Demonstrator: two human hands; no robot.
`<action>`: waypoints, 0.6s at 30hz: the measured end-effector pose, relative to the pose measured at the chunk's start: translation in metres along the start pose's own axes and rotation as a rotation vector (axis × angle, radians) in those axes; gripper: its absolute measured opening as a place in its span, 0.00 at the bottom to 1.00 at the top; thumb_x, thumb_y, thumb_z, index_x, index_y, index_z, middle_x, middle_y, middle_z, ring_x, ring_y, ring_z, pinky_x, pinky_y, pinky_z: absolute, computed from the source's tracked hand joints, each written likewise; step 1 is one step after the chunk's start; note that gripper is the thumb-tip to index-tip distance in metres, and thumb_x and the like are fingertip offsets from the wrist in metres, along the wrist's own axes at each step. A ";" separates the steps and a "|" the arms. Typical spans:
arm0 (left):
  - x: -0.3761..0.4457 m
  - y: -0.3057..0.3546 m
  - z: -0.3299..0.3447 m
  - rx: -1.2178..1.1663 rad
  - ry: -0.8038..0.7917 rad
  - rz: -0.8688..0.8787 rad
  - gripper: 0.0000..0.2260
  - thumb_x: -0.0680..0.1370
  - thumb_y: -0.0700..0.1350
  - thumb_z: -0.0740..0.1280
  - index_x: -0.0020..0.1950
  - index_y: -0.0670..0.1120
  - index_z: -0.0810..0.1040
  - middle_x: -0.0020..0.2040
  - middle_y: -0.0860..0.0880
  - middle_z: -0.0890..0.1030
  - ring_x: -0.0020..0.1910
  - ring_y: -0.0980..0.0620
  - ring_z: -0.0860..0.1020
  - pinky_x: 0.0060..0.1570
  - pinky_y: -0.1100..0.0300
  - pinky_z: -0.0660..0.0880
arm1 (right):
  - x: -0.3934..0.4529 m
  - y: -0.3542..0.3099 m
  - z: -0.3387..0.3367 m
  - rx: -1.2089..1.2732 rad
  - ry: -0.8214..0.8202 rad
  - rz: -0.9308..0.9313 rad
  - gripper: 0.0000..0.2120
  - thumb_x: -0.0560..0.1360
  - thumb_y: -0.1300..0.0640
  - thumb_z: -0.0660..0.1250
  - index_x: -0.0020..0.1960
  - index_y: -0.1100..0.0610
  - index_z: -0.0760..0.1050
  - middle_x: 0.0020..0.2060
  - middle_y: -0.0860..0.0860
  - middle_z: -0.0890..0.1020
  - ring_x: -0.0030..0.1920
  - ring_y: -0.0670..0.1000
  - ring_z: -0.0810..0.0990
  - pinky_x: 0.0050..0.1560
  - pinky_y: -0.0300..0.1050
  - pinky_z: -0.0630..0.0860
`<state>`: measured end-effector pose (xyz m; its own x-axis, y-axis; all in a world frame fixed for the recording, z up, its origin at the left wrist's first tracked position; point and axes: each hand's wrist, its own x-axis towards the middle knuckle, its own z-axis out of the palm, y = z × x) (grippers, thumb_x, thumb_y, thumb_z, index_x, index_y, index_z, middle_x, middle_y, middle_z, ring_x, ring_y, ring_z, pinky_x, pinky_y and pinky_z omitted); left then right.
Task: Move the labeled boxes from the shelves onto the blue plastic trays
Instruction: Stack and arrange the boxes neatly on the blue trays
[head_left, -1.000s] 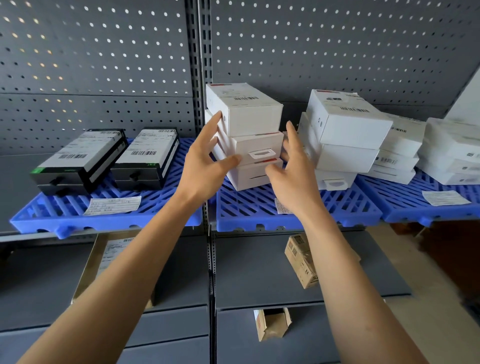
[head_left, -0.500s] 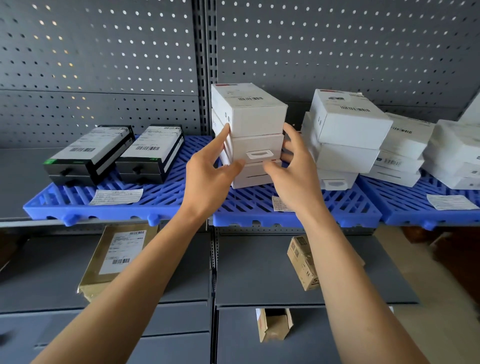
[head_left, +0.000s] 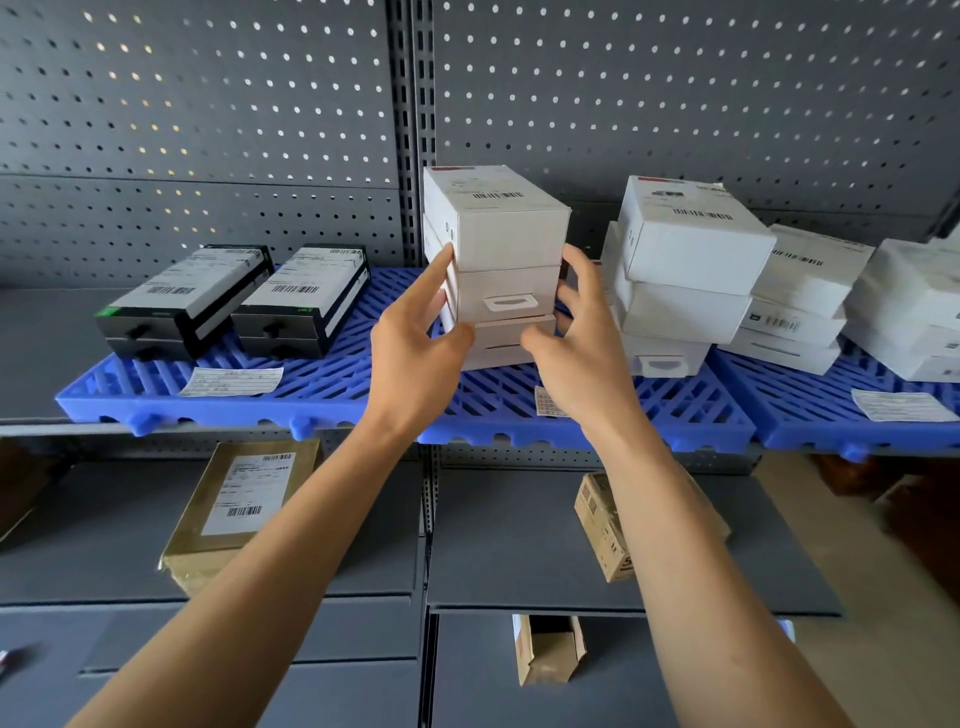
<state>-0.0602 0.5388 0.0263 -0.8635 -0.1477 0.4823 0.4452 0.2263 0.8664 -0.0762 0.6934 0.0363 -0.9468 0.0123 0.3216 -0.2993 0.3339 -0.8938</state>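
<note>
A stack of three white labeled boxes (head_left: 506, 244) stands on the middle blue plastic tray (head_left: 685, 415). My left hand (head_left: 415, 358) touches the stack's left side with its index finger straight up and its thumb on the front of the bottom box. On the other side my right hand (head_left: 587, 358) lies with fingers along the stack's right face and thumb on the bottom box's front. Two black labeled boxes (head_left: 182, 299) sit on the left blue tray (head_left: 130, 397). More white boxes (head_left: 685, 254) are piled to the right.
A perforated grey back panel closes the shelf behind. On the lower grey shelf lie a flat brown labeled package (head_left: 239, 509) and a small cardboard carton (head_left: 602, 525). An open carton (head_left: 545, 649) sits lower still. Paper slips (head_left: 231, 380) lie on the trays.
Both hands have moved forward and closed in on the white stack; they hovered just in front of it before and now touch its two sides. The view has shifted slightly.
</note>
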 end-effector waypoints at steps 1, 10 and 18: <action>0.000 0.001 0.000 -0.003 -0.005 -0.007 0.35 0.74 0.28 0.63 0.80 0.48 0.66 0.75 0.55 0.72 0.75 0.60 0.67 0.76 0.55 0.65 | -0.001 0.000 0.000 0.000 -0.005 -0.002 0.40 0.66 0.56 0.64 0.74 0.35 0.56 0.68 0.42 0.75 0.67 0.47 0.76 0.64 0.54 0.77; 0.006 -0.007 -0.006 0.008 -0.048 -0.002 0.36 0.76 0.25 0.64 0.80 0.49 0.64 0.76 0.56 0.71 0.74 0.61 0.69 0.68 0.64 0.71 | -0.019 -0.006 0.002 0.025 0.013 -0.032 0.41 0.66 0.59 0.64 0.75 0.39 0.57 0.68 0.43 0.72 0.64 0.45 0.77 0.63 0.54 0.77; 0.004 -0.011 -0.004 -0.005 -0.026 0.008 0.35 0.77 0.28 0.65 0.80 0.51 0.64 0.75 0.57 0.72 0.74 0.57 0.70 0.67 0.58 0.75 | -0.026 -0.008 0.003 0.039 0.028 -0.036 0.41 0.71 0.70 0.65 0.77 0.43 0.57 0.65 0.41 0.74 0.62 0.41 0.78 0.58 0.50 0.81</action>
<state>-0.0675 0.5317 0.0194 -0.8656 -0.1205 0.4859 0.4535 0.2225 0.8630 -0.0499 0.6876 0.0343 -0.9319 0.0276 0.3617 -0.3378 0.2976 -0.8929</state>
